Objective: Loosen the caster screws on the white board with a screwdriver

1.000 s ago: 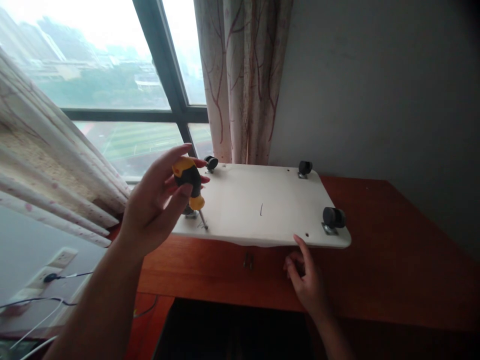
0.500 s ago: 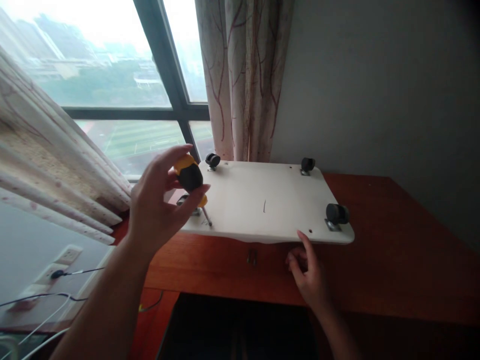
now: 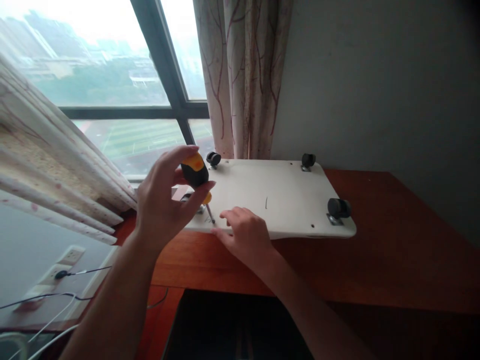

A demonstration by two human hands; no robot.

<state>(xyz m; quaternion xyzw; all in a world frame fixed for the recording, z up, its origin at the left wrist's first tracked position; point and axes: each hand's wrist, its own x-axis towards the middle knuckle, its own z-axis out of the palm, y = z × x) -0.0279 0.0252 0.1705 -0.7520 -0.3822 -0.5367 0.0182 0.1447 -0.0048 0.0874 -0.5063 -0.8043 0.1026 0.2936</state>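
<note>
My left hand (image 3: 159, 200) is closed around the handle of a stubby yellow-and-black screwdriver (image 3: 196, 176). Its shaft slants down, and the tip is at a small dark spot near the front left corner of a white board (image 3: 285, 195). Beside that tip, my right hand (image 3: 249, 232) reaches over the board's front edge, thumb and forefinger apart, with nothing visible between them. A caster (image 3: 186, 198) at the near left corner is partly hidden behind my left hand. More black casters stand at the far left (image 3: 213, 159), far right (image 3: 308, 160) and near right (image 3: 339, 208) corners.
The board lies on a reddish-brown wooden desk (image 3: 390, 240). Behind are a window and a patterned curtain (image 3: 243, 75), with a grey wall to the right. Wall sockets (image 3: 71, 255) with a plug and cables are at the lower left. A dark chair seat (image 3: 240, 325) is below the desk edge.
My right hand has moved left from the board's near right edge to beside the screwdriver tip. The left hand keeps hold of the screwdriver at nearly the same spot.
</note>
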